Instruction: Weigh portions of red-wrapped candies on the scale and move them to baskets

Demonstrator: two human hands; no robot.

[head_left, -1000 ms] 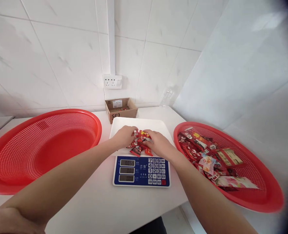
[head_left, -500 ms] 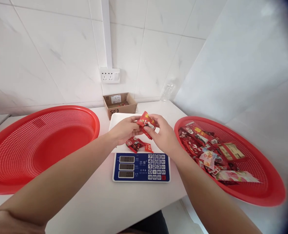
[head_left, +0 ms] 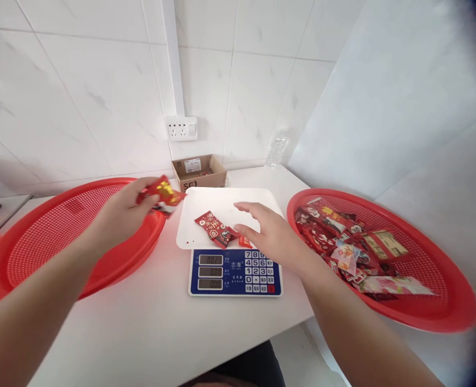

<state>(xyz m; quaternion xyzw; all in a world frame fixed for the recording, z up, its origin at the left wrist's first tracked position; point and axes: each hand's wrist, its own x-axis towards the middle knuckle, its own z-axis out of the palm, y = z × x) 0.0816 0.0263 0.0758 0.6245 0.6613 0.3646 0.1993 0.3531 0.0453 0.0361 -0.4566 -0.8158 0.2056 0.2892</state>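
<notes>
My left hand [head_left: 119, 215] is closed on a bunch of red snack packets [head_left: 163, 193], held above the right rim of the empty red basket [head_left: 60, 236] on the left. My right hand [head_left: 270, 231] hovers open, fingers spread, over the white pan of the scale [head_left: 205, 201]. A few red packets [head_left: 215, 228] lie on the pan just left of its fingers. The scale's blue panel [head_left: 235, 271] with displays and keypad faces me.
A second red basket [head_left: 423, 312] at the right holds several candy and snack packets. A small open cardboard box [head_left: 199, 173] stands behind the scale by the tiled wall. A clear bottle [head_left: 276, 150] stands in the corner. The table edge runs close below the scale.
Both hands gathered packets on the scale pan and lifted some. My left hand has carried a bunch left to the empty basket's rim; my right hand let go and opened over the pan.
</notes>
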